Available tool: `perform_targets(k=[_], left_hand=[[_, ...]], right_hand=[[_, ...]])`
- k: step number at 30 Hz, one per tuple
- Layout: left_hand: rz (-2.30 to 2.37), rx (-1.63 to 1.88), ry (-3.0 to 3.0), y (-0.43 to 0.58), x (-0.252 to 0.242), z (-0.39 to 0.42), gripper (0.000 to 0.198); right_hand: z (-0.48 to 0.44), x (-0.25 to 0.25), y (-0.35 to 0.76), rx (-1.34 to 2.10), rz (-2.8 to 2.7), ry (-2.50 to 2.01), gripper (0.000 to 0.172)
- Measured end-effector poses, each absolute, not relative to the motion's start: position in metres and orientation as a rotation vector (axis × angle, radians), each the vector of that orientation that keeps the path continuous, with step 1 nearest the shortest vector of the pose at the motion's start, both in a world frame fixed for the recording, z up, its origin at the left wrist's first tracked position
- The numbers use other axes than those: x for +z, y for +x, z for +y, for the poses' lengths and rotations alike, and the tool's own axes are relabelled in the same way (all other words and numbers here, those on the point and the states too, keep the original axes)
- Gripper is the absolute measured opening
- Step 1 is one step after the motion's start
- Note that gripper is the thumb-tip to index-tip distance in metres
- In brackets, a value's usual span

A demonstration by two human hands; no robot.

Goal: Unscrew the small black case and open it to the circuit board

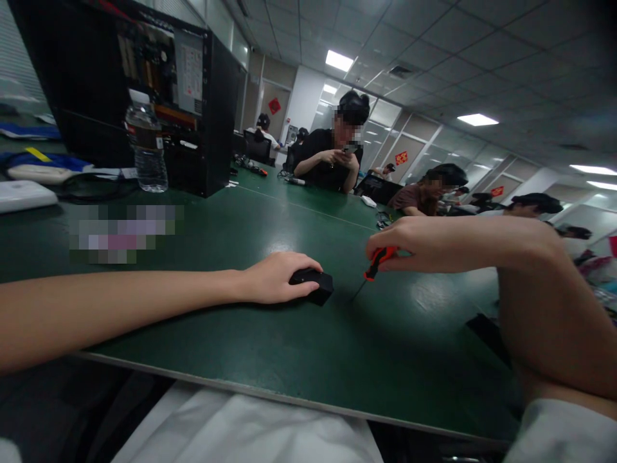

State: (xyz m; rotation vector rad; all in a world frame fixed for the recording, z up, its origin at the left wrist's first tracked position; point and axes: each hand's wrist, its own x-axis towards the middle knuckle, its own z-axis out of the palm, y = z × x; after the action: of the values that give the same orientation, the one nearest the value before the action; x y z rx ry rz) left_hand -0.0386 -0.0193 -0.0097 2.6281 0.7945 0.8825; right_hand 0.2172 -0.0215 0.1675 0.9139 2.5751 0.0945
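My left hand [277,278] rests on the green table, its fingers closed around a small black box-shaped object [324,289]. The thumb lies along the near side of that object and the other fingers lie over its top. To the right, my right hand [398,244] grips a screwdriver [378,262] by its orange and black handle. The thin shaft slants down and to the left, its tip close to the tabletop and a little to the right of the black object, apart from it. My palm and bent fingers cover part of the handle.
A black computer case [219,122] with an exposed side stands at the left, a clear water bottle [147,151] before it. A white device [24,196] and cables lie further left. A dark flat item [488,335] sits by my right forearm. Other people sit across the table [289,354].
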Motion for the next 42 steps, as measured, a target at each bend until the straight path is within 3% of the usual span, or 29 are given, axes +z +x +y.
perform_targets(k=[8,14,29,42], left_hand=[[0.819,0.878,2.598,-0.038,-0.009,-0.019,0.039],[0.811,0.887,2.584,-0.04,-0.01,-0.019,0.051],[0.786,0.863,2.597,-0.041,-0.006,-0.02,0.038],[0.76,0.828,2.628,-0.04,-0.005,-0.019,0.039]], right_hand=[[-0.018,0.203,0.199,0.197,2.691,0.896,0.029],[-0.018,0.202,0.195,0.246,2.787,0.807,0.026],[-0.008,0.186,0.205,0.138,2.929,0.656,0.031],[-0.002,0.183,0.192,0.122,2.924,0.797,0.032]])
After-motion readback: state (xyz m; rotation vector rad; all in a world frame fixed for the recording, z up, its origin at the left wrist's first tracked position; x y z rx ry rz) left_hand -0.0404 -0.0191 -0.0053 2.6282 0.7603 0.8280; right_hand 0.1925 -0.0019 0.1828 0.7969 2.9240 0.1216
